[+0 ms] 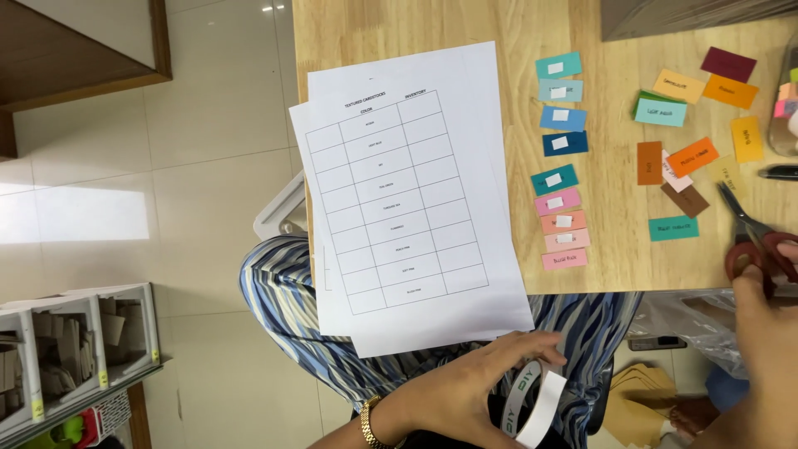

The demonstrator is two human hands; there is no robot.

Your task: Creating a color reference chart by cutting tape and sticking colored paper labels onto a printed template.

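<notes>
two hands: left hand [465, 391] grips a tape roll [532, 403]; right hand [761, 333] seemingly grasps red scissors [752, 241]; grey bins [79, 349] hold card.

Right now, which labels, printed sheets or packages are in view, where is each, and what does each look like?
Printed sheets: white stacked pages with a ruled table, left part of the wooden table.
Swatch column: small teal, blue and pink cards, several with white stickers, right of the sheets.
Scattered swatches: orange, yellow, maroon, brown and teal cards, far right.
Tape roll: white, in the left hand.
Scissors: red-handled, by the right hand.
</notes>
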